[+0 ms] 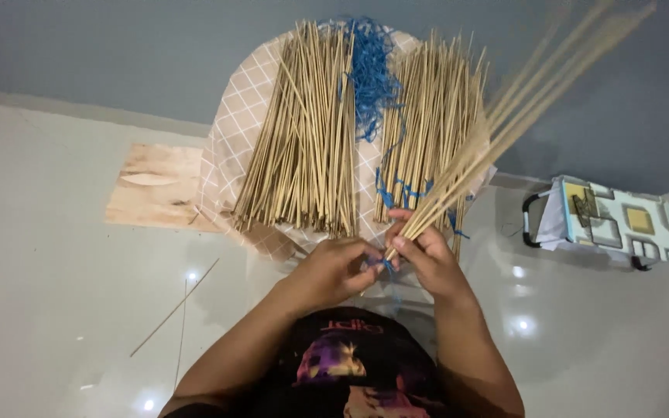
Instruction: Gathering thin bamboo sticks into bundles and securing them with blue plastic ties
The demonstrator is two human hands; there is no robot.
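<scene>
I gripped thin sticks in right hand | left hand pinched blue string at their base | stick piles lay beyond

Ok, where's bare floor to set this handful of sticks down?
Bare tile lies left of the wooden board, apart from two loose sticks, and between the right hand and the bag. Crowded: the cloth with both stick piles.

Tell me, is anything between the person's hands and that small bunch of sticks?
Nothing visible. The right hand already grips the small bunch of sticks at its lower end, and the left hand touches the blue string there. The two bigger stick piles lie beyond, apart.
</scene>
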